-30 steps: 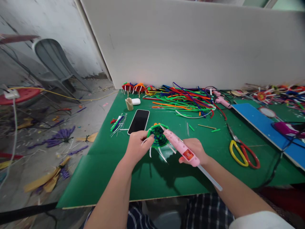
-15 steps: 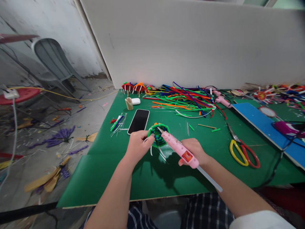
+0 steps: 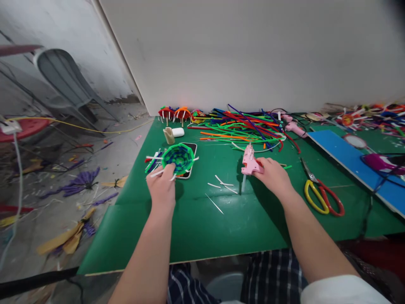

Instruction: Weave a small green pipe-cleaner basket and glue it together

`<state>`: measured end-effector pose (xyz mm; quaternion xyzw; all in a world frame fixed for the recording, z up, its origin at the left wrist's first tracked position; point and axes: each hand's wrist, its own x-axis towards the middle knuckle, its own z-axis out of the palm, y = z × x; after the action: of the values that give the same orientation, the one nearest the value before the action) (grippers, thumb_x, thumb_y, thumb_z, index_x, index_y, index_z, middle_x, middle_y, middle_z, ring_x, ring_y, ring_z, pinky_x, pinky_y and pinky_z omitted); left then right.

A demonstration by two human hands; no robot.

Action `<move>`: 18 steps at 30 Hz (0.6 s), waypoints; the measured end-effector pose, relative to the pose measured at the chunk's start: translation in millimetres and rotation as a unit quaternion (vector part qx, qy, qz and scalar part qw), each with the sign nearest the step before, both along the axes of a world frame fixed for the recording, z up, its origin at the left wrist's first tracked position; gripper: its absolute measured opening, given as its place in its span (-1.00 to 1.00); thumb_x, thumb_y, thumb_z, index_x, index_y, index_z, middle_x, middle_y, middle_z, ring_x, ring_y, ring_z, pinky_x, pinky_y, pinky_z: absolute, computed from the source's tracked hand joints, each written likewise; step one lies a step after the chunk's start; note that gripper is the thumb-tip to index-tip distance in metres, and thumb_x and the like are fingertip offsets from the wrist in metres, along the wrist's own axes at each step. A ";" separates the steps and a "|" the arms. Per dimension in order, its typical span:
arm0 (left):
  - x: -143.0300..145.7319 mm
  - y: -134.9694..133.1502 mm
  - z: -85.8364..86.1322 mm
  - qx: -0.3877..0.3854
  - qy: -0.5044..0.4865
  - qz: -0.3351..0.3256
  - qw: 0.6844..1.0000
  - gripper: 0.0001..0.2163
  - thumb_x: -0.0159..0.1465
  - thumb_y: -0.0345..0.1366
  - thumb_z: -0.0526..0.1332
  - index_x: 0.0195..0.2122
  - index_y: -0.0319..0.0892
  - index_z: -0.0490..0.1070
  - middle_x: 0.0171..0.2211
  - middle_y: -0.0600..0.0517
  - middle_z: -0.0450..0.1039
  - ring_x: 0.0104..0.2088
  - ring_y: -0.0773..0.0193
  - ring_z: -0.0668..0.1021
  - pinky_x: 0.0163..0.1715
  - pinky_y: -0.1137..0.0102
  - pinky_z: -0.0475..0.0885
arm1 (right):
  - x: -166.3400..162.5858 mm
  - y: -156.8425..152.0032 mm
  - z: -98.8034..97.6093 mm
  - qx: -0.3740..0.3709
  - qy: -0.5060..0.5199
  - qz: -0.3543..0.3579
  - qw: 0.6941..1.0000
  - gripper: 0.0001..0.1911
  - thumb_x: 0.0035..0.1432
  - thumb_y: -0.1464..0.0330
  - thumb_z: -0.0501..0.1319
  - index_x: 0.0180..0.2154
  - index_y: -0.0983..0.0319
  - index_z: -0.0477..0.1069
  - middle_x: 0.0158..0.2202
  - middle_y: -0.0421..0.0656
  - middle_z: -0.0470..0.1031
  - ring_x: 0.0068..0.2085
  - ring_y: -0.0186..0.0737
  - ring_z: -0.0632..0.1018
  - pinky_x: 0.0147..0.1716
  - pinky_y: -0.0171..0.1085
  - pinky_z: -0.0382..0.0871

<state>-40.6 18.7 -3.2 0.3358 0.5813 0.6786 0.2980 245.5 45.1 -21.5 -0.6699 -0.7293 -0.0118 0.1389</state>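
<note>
My left hand (image 3: 163, 185) is closed on the near edge of a round green-and-blue woven pipe-cleaner piece (image 3: 179, 158), held over a smartphone (image 3: 190, 166). White strips stick out around its rim. On the right, my right hand (image 3: 272, 175) grips a pink glue gun (image 3: 249, 160) by its handle. The gun's nozzle points away from me and its clear glue stick hangs toward the table. Between the hands, several short white strips (image 3: 226, 184) lie on the green tabletop (image 3: 202, 232).
Scissors (image 3: 313, 181) with yellow and red handles lie to the right, beside a blue board (image 3: 348, 160). A heap of coloured pipe cleaners (image 3: 240, 126) runs along the back. Small mushroom-like pieces (image 3: 182, 114) and a beige cup-shaped holder (image 3: 168, 136) stand at back left.
My left hand has carried the woven piece left, over the phone. My right hand has drawn the glue gun away to the right and turned it. White strips now lie loose on the table.
</note>
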 end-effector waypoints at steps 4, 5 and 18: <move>-0.8 2.7 1.4 0.005 -0.040 0.008 0.999 -0.69 -0.05 -0.30 0.18 -0.75 -0.17 0.01 -0.80 0.22 -0.05 -0.78 0.53 0.03 -0.77 0.48 -0.12 | 17.4 6.9 -12.5 -0.046 -0.070 0.024 0.996 -0.64 -0.04 0.25 0.18 -0.15 0.20 0.32 -0.27 -0.08 0.40 -0.23 -0.08 0.37 -0.29 -0.20 0.22; -0.3 2.7 1.9 0.003 -0.041 0.009 0.999 -0.69 -0.05 -0.30 0.18 -0.75 -0.18 0.01 -0.81 0.22 -0.05 -0.78 0.53 0.03 -0.77 0.49 -0.12 | 19.5 7.3 -14.4 -0.046 -0.065 0.030 0.996 -0.63 -0.04 0.23 0.18 -0.14 0.19 0.32 -0.25 -0.07 0.40 -0.22 -0.08 0.37 -0.27 -0.19 0.22; 3.3 1.0 -0.8 0.002 -0.028 -0.001 1.000 -0.71 -0.06 -0.30 0.19 -0.72 -0.18 0.03 -0.76 0.22 -0.09 -0.74 0.53 0.05 -0.75 0.50 -0.10 | -44.0 -18.4 2.7 0.023 0.087 0.246 0.965 -0.88 0.10 0.43 0.06 -0.27 0.22 0.31 -0.31 -0.13 0.42 -0.21 -0.19 0.33 -0.21 -0.24 0.19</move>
<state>-37.3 19.8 -3.9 0.3175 0.5709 0.6888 0.3142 201.5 26.7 -18.8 -0.4653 -0.8561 0.0645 0.2156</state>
